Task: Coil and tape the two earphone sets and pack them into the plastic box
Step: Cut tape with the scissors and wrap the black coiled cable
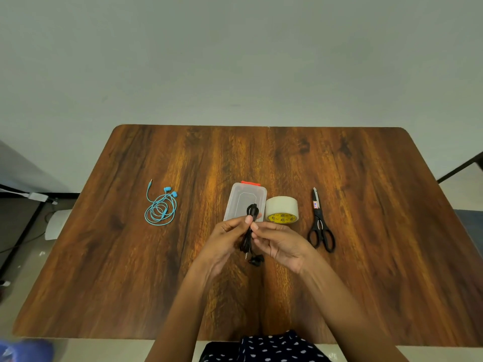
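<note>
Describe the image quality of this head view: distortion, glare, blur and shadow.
Head view: wide-angle distortion bows the table edges outward; soft glare brightens the wood grain near the plastic box; both hands, left hand and right hand, look slightly motion-blurred around the black earphones; the corners darken, and the blue earphones stay sharp with little shadow.

We pinch the bunched black earphones (250, 231) between left hand (226, 240) and right hand (281, 242) above the table (366, 257), near the plastic box (241, 198)
</note>
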A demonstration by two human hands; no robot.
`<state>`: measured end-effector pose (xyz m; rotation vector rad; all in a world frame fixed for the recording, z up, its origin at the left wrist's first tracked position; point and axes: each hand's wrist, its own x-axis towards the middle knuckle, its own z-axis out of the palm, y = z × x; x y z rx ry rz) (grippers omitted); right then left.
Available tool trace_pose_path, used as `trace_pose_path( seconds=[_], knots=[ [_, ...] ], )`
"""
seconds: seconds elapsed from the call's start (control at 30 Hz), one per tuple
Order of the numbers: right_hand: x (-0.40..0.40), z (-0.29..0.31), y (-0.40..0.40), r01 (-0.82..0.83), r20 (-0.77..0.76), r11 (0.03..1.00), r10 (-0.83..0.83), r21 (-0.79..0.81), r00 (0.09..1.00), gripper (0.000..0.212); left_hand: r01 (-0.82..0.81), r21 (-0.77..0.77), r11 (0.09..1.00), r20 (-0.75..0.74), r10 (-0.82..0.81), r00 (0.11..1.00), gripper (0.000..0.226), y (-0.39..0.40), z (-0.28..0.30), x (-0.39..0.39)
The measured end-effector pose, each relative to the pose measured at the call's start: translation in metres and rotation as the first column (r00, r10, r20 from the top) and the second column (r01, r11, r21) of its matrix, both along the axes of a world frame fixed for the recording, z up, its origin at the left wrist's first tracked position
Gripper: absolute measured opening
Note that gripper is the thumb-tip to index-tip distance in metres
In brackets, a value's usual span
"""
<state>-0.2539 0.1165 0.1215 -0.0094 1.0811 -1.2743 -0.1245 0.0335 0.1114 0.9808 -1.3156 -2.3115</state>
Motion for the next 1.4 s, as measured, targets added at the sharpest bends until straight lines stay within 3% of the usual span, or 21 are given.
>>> trace_pose_path(
  seconds=[0.17, 0.33, 0.57, 0.87, 1.07, 1.23, 1.4],
  knots=[
    [0.0, 0.001, 0.001, 0.069, -0.334, 0.997, -0.059, 0.019, 0.941, 0.016, -0.146, -0.077, 0.986, -0.011, 0.146, 0.989, 0.03, 0.001, -0.005, 0.006],
    [0.001, 0.004, -0.001, 0.125, -0.478, 0.992, -0.116, -0.012, 0.87, 0.016, -0.191, -0.147, 0.971, -0.038, 0.187, 0.982, 0.022, 0.006, -0.008, 0.004],
    [-0.002, 0.006, 0.001, 0.008, -0.435, 0.999, -0.027, -0.045, 0.9, 0.011, -0.284, -0.204, 0.937, -0.035, 0.282, 0.959, 0.017, 0.004, -0.009, 0.005],
    [0.008, 0.0, 0.002, 0.118, -0.555, 0.99, -0.142, -0.079, 0.82, 0.01, -0.228, -0.405, 0.885, -0.001, 0.249, 0.969, 0.016, 0.004, -0.002, 0.001],
    [0.012, -0.004, 0.003, 0.165, -0.596, 0.978, -0.207, -0.125, 0.776, 0.018, -0.17, -0.38, 0.909, -0.048, 0.164, 0.985, 0.022, 0.005, -0.004, 0.001],
    [0.002, -0.002, 0.001, 0.085, -0.438, 0.993, -0.114, -0.084, 0.892, 0.015, -0.261, -0.255, 0.931, -0.014, 0.267, 0.964, 0.014, 0.007, -0.011, 0.002],
    [-0.003, -0.005, 0.0, 0.028, -0.388, 1.0, -0.031, -0.013, 0.921, 0.012, -0.197, -0.244, 0.949, 0.033, 0.211, 0.977, 0.009, 0.007, -0.014, 0.004]
  ],
)
